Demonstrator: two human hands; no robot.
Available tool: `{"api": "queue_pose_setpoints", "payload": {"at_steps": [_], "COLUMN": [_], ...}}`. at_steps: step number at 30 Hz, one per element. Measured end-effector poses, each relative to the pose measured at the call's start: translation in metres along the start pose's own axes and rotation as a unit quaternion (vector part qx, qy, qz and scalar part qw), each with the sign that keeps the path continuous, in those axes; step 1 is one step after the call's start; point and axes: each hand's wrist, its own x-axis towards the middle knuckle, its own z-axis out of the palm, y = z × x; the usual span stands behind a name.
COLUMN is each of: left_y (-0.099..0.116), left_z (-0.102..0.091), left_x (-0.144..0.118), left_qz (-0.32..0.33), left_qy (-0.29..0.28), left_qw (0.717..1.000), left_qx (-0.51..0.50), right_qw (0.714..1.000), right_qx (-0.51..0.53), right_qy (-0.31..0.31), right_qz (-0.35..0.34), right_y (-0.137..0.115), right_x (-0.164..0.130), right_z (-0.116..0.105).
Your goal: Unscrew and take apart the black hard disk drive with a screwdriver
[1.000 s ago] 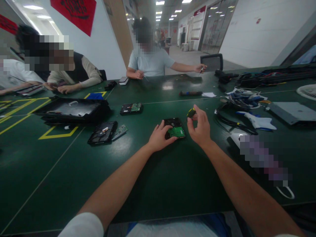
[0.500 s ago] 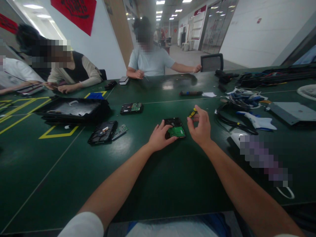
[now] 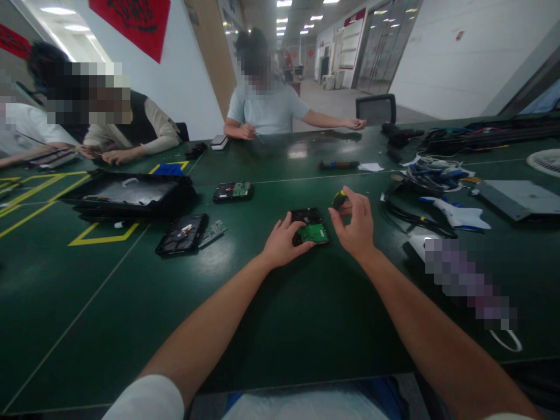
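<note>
**Me:** On the green table (image 3: 280, 326), dead ahead of me, sits the hard drive (image 3: 308, 226), black case with its green circuit board facing up. My left hand (image 3: 282, 244) lies on its near left corner, fingers spread flat over the edge, pinning it down rather than clasping it.

**Other:** And the right?

**Me:** My right hand (image 3: 356, 224) hovers just right of the drive, fingers curled round a screwdriver (image 3: 339, 199) with a black and yellow handle. The handle pokes out above my fingertips; the tip is hidden, so I cannot tell whether it meets the board.

**Other:** Any print on that board? A brand, a label?

**Me:** Too small and too blurred to read. Same goes for the second drive (image 3: 233, 191) further back and left of mine, board up as well.

**Other:** What else lies around your drive?

**Me:** Left of it, an opened drive (image 3: 182, 234) with a loose board (image 3: 212, 232) touching its right side. Beyond that, a black tray (image 3: 126, 195) beside yellow floor-style tape marks. Right of my drive, a tangle of cables (image 3: 420, 192) and a grey flat box (image 3: 518, 198).

**Other:** Other people?

**Me:** Across from the drive, a person in a pale blue shirt (image 3: 266, 111), both hands on the table. Far left, more people, arms resting. High on the wall behind them hangs a red banner (image 3: 131, 20) with dark characters, cut off by the frame, so I cannot read it.
</note>
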Motion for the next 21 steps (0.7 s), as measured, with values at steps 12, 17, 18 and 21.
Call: {"api": "queue_pose_setpoints", "payload": {"at_steps": [12,17,18,21], "left_y": [0.0016,0.0032,0.0032,0.0025], "left_z": [-0.0021,-0.0033,-0.0033,-0.0029], "left_x": [-0.0011,-0.0006,-0.0004,-0.0002], "left_qz": [-0.004,-0.001,-0.001,-0.001], "left_qy": [-0.007,-0.011,-0.011,-0.007], "left_qw": [1.000,1.000,1.000,1.000], "left_qx": [-0.004,0.000,0.001,0.002], "right_qw": [1.000,1.000,1.000,1.000], "right_qx": [0.006,0.005,0.001,-0.004], "right_qy": [0.000,0.001,0.001,-0.003], "right_qz": [-0.002,0.003,0.008,0.013], "right_y": [0.0003,0.0010,0.0011,0.0010], "right_x": [-0.0023,-0.0025,-0.0025,-0.0024], "right_z": [0.0027,0.0030,0.0029,0.0023]}}
